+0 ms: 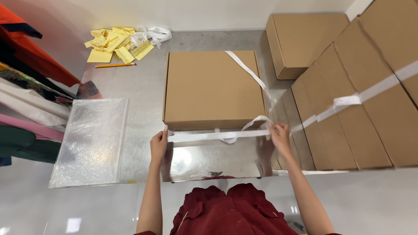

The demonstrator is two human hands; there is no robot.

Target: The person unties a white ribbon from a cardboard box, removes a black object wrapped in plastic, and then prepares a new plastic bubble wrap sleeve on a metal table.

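Note:
A flat brown cardboard box [213, 87] lies on a shiny metal table [143, 87]. A white ribbon [209, 135] stretches along the box's near edge, and another length of it runs diagonally over the box's top right corner. My left hand [159, 146] pinches the ribbon's left end just below the box's near left corner. My right hand [278, 135] grips the ribbon by the box's near right corner, where it forms a loop.
A clear plastic sleeve [91, 141] lies left of the box. Yellow paper slips [114, 43], white ribbon scraps and a pencil [115, 65] sit at the back left. Stacked cardboard boxes [357, 95] tied with ribbon stand at the right. Coloured garments [26, 87] hang at the left.

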